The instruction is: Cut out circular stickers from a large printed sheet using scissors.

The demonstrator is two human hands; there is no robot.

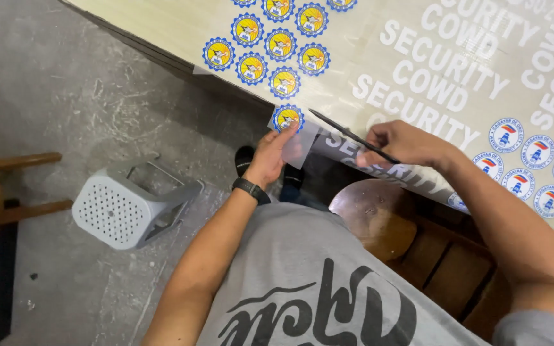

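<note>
The person's left hand [269, 156] pinches the lower edge of a small clear film piece [293, 138] between thumb and fingers; printed on it is a round seal sticker [288, 118], blue-rimmed with a scalloped edge and a yellow centre. The piece hangs just off the near edge of the desk [161, 25], over the floor. A black band [251, 189] circles that wrist.

The right hand [402, 142] is closed around the handles of a pair of dark scissors [352, 136]; the handles are hidden inside the fist, and only the long thin blades show, pointing up and left toward the sticker. Whether the blades stand apart or together is hard to tell.

The desk top is pale, smooth wood. On it lies a glossy transfer sheet [418, 70] with rows of white block lettering, and its near edge curls down over the desk front, where the letters fold out of sight. A cluster of matching blue-and-yellow seals [270, 45] sits on the sheet near the top, the uppermost cut off by the frame. At the right, round white seals with blue rims [533, 160] are grouped together, some partly cut off.

Below the hands stands a round brown wooden stool seat [367, 211], worn and shiny. A grey perforated plastic stool [126, 208] lies tipped on its side on the rough concrete floor [65, 96]. The person's grey printed shirt [315, 282] fills the lower frame.
</note>
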